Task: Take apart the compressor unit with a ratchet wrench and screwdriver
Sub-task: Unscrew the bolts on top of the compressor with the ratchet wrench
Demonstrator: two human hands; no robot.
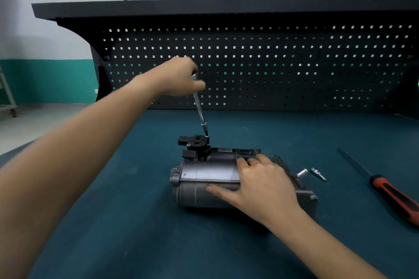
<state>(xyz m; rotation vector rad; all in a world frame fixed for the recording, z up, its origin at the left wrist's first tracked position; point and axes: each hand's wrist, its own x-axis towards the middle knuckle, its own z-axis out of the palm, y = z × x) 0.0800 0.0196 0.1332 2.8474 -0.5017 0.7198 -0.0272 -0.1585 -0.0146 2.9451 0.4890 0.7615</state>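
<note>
A dark teal counter [136,222] is backed by a black pegboard [294,63]. The compressor unit [204,174] is laid on its side near the middle of the counter, and a black fitting [195,141] is seen on top of its far left end. A red-and-black screwdriver [394,197] is left lying well apart to the right. The ratchet wrench [199,108] is held tilted, its lower tip set on the fitting's right edge. Its upper end is clasped by the left grip [181,77], fingers curled round it. The right grip [260,181] is spread flat on the unit, with nothing clasped. A small metal bit [318,174] is seen just right of the unit.
</note>
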